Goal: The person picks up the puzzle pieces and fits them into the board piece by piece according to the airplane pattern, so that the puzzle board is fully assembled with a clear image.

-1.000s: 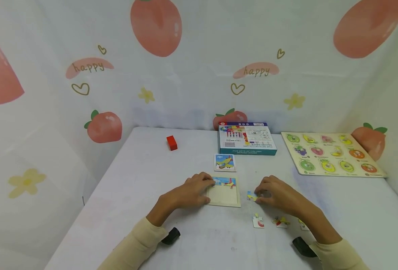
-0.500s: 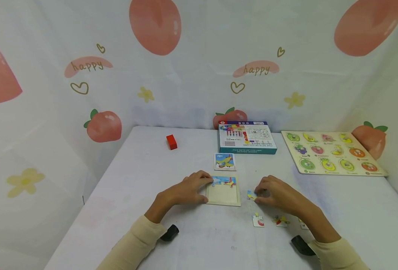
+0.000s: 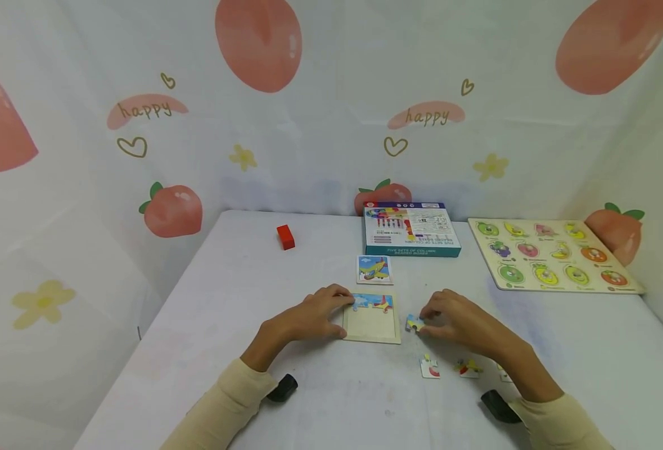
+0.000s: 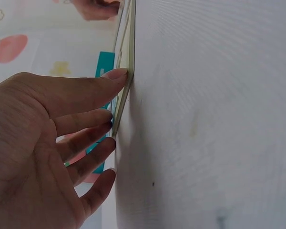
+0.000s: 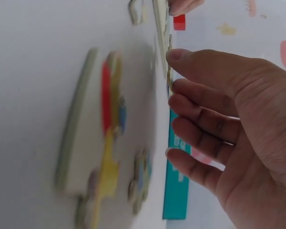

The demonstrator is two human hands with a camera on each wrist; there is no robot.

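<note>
My left hand [image 3: 311, 315] rests at the left side of a square wooden puzzle tray [image 3: 370, 328], its thumb at the near corner and its index finger higher up. In the left wrist view the thumb touches the edge of the tray [image 4: 132, 43] and the other fingers are loosely bent. Blue and red plane pieces [image 3: 372, 301] line the top of the tray. Just to its right, my right hand [image 3: 457, 319] pinches a blue and yellow jigsaw piece [image 3: 413, 323] between thumb and fingertips.
Loose jigsaw pieces, a white one [image 3: 429, 367] and a red-yellow one [image 3: 468, 369] among them, lie nearer me. Behind the tray are a plane picture card [image 3: 374, 270] and a boxed set [image 3: 412, 231]. A fruit board [image 3: 553, 256] lies right, a red block [image 3: 285, 237] left.
My right hand has shifted slightly left with the jigsaw piece, bringing it nearer the tray and turning it a little. The left hand stays at the tray's side.
</note>
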